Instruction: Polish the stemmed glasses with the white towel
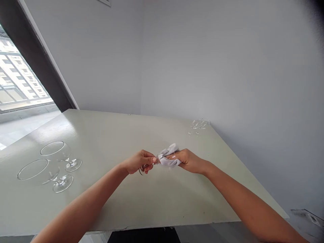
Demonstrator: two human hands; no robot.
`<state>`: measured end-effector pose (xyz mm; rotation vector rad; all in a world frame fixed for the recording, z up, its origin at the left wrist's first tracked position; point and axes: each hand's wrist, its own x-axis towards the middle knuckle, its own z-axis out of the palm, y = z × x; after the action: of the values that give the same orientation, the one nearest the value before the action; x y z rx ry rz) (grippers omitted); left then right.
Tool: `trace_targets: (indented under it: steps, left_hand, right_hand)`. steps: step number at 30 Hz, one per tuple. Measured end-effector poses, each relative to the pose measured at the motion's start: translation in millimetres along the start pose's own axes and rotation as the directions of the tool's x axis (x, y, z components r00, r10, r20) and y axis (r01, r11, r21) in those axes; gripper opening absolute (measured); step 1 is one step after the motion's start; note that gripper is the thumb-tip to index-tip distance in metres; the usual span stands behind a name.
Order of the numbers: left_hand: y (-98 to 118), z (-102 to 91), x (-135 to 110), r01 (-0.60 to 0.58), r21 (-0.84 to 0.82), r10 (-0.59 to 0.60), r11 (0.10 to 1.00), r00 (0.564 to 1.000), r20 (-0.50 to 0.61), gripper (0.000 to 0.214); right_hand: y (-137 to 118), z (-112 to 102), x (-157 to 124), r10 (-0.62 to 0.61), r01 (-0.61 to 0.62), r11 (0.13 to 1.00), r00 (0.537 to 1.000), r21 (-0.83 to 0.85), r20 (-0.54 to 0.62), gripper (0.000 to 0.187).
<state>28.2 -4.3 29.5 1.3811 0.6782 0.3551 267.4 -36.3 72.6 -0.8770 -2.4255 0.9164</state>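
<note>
window (17, 81): far off at 10 o'clock, buildings outside, nothing to do with the hands.
spare glasses (59, 154): two stemmed ones standing upright on the counter (121, 135), at roughly 9 o'clock from the hands and well apart from them. They sit just beside each other. I can't tell if the bowls touch.
left hand (140, 162): curled nearly closed, fingertips pinched on the foot end of the held glass. Knuckles are up and the thumb is tucked under.
held glass (143, 169): up off the counter, lying on its side between the two hands. Only the round foot and a bit of stem peek out below the left fingers, and the bowel end is hidden, lol, I mean the bowl end.
long axis: pretty much 9 to 3 o'clock, with the foot toward 9 and the bowl end toward 3, tipped slightly up on the right.
cloth (169, 157): a white bunched wad right at 3 o'clock from the left hand, touching it or just about. It covers the bowl end.
right hand (188, 161): closed around the cloth from the 3 o'clock side, fingers wrapped over the top.
nearer hand: both are on it, the left on bare glass and the right only through the cloth.
clear bits (199, 124): small glassy stuff at 1 o'clock by the counter's far corner, too small to tell what it is.
</note>
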Motion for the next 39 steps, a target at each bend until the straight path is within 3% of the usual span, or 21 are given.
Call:
trace_targets:
  steps: [3,6,9,11,13,15,18,22,24,25,26,28,30,32,33,36,39]
  left_hand:
    - [-1.2,-2.4,0.2,0.054,-0.065,-0.053,0.996,0.998,0.023,0.037]
    - [-3.7,-7.0,1.2,0.088,-0.022,-0.089,0.996,0.994,-0.057,0.04]
    - [-5.9,-11.3,3.3,0.116,0.095,-0.091,0.989,0.967,-0.24,0.041]
    - [-6.7,-11.2,4.7,0.142,0.179,-0.074,0.974,0.937,-0.341,0.04]
    - [-7.3,-7.6,5.8,0.165,0.263,-0.053,0.951,0.921,-0.386,0.038]
    - [-8.4,-1.2,6.1,0.16,0.363,-0.004,0.918,0.919,-0.393,0.032]
    - [-11.8,8.0,5.8,0.086,0.579,0.196,0.811,0.893,-0.406,0.017]
    - [-16.6,11.2,5.4,-0.04,0.813,0.501,0.581,0.804,-0.319,0.023]
    - [-17.6,10.5,5.6,-0.09,0.857,0.594,0.507,0.757,-0.271,0.022]
    - [-17.7,10.2,5.9,-0.105,0.861,0.624,0.497,0.733,-0.271,0.019]
    - [-17.8,10.2,6.3,-0.112,0.854,0.643,0.507,0.71,-0.288,0.014]
    - [-17.7,10.2,7.5,-0.099,0.812,0.648,0.575,0.661,-0.378,0.015]
    - [-17.9,9.3,9.1,-0.066,0.754,0.628,0.653,0.604,-0.491,0.026]
    - [-18.4,6.3,10.9,-0.032,0.701,0.606,0.713,0.532,-0.592,0.035]
    - [-19.0,4.0,11.9,-0.019,0.681,0.6,0.732,0.49,-0.632,0.039]
    - [-21.9,-3.9,14.7,-0.007,0.665,0.62,0.747,0.368,-0.693,0.044]
    - [-25.1,-7.4,17.1,0.039,0.72,0.69,0.693,0.254,-0.678,0.045]
  right_hand:
    - [12.6,-7.9,-4.9,-0.068,0.058,0.985,0.996,-0.161,-0.056,0.037]
    - [28.2,-18.3,-16.5,-0.052,-0.002,0.971,0.974,-0.239,-0.219,0.031]
    - [29.6,-30.9,-30.3,0.009,-0.163,0.95,0.868,-0.267,-0.497,0.028]
    - [16.1,-34.0,-34.6,-0.001,-0.224,0.917,0.826,-0.33,-0.564,0.03]
    - [-5.2,-28.1,-31.2,-0.039,-0.192,0.871,0.89,-0.451,-0.454,0.032]
    - [-25.4,-13.0,-20.5,-0.054,-0.097,0.829,0.966,-0.551,-0.252,0.035]
    - [-38.0,13.3,2.8,-0.062,0.024,0.833,0.997,-0.553,-0.05,0.036]
    - [-21.4,18.7,29.1,0.03,-0.071,0.945,0.991,-0.319,-0.131,0.033]
    - [-5.1,7.8,37.8,0.165,-0.171,0.985,0.974,-0.032,-0.154,0.031]
    - [3.7,2.0,41.6,0.238,-0.216,0.964,0.961,0.156,-0.139,0.031]
    - [12.3,-2.6,45.5,0.305,-0.245,0.902,0.945,0.356,-0.121,0.031]
    - [26.1,-4.9,54.9,0.415,-0.208,0.665,0.901,0.717,-0.124,0.028]
    - [31.6,4.4,67.1,0.499,-0.021,0.405,0.843,0.914,-0.201,0.021]
    - [27.2,23.4,80.7,0.536,0.181,0.254,0.791,0.95,-0.294,0.016]
    - [22.2,35.1,87.2,0.532,0.253,0.227,0.776,0.94,-0.338,0.015]
    - [4.4,71.0,103.3,0.481,0.344,0.266,0.762,0.9,-0.434,0.019]
    - [-4.5,97.7,113.9,0.47,0.293,0.331,0.773,0.897,-0.426,0.026]
